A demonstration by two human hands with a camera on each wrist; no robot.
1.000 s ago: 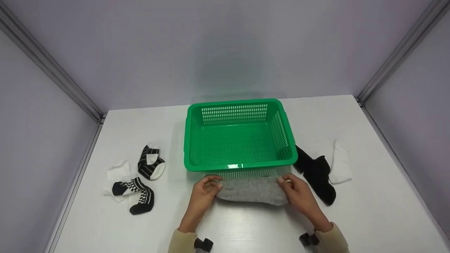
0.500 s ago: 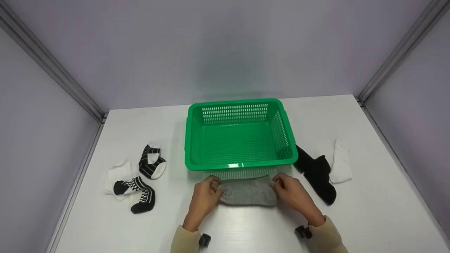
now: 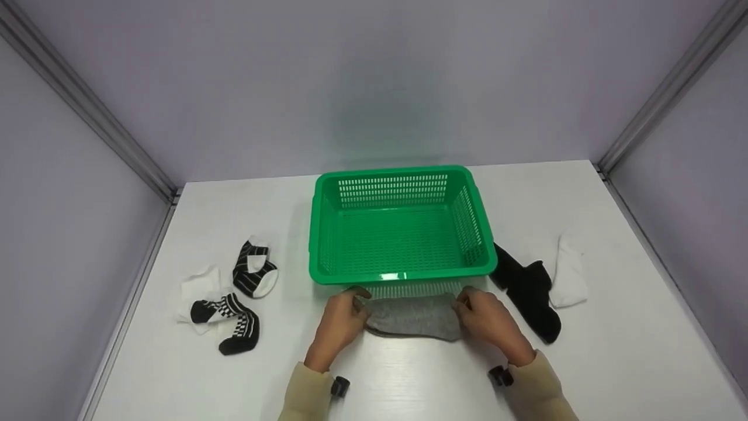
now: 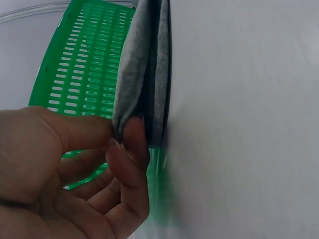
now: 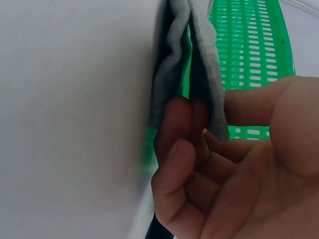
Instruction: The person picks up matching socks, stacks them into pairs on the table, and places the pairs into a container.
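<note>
A grey sock (image 3: 415,317) lies stretched sideways in front of the basket, with a hand at each end. My left hand (image 3: 340,318) pinches its left end between thumb and fingers. In the left wrist view, the thumb and index finger of the left hand (image 4: 94,169) grip one upper layer, while another grey layer (image 4: 160,74) lies beneath. At the other end, my right hand (image 3: 486,316) pinches the sock's edge. From the right wrist, the grey cloth (image 5: 207,59) hangs in two layers, and fingers of the right hand (image 5: 219,164) reach in between them.
A green plastic basket (image 3: 403,276) stands just behind the hands. To the left lie black-and-white patterned socks (image 3: 241,330), a striped sock (image 3: 248,280) and a white sock (image 3: 198,286). Black socks (image 3: 532,298) and a white sock (image 3: 567,275) lie on the right.
Both hands have drawn closer together, the right one shifting left, and the grey sock now spans a shorter width. The basket and other socks stay put.
</note>
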